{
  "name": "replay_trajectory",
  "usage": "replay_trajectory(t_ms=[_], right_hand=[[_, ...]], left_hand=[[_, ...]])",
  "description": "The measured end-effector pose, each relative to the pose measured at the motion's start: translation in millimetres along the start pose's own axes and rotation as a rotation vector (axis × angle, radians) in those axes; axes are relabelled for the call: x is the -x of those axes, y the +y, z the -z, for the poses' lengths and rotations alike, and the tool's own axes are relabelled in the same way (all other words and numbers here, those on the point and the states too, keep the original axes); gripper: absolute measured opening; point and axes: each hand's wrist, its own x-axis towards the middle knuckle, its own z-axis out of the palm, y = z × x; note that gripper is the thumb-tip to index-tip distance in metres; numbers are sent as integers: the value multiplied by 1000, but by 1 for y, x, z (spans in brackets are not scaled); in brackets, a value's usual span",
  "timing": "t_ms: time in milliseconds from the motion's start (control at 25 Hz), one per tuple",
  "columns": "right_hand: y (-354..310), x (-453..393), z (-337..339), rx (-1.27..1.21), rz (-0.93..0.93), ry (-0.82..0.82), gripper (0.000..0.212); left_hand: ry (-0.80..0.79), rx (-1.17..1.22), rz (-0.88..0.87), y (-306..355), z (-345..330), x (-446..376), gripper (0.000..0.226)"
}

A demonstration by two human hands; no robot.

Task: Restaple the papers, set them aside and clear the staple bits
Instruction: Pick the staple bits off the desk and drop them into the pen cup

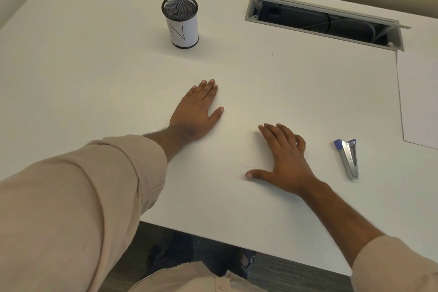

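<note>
hands 2 (196, 111) | stapler 1 (348, 158) | mesh cup 1 (182, 22) | paper stack 1 (419, 97)

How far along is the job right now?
Papers lie set aside at the right, stapler put down near them; whether they are stapled cannot be told. Left hand and right hand rest flat on the desk. Faint staple bits remain to clear.

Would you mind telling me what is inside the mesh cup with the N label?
Through the open top of the mesh cup only dark mesh and a faint dark mark show. The paper label covers the wall, so anything lower inside cannot be seen.
</note>
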Motion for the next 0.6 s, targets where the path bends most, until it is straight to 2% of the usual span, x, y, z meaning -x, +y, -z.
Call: replay_trajectory(t_ms=[120,240,600], right_hand=[[23,23,4,1,40,-66,123],[30,23,6,-22,-11,-74,131],[-2,-33,2,-118,-27,40,134]], left_hand=[[-1,5,-4,0,-1,0,67],[-1,-2,1,-1,-1,0,67],[3,-18,-1,1,-1,0,67]])
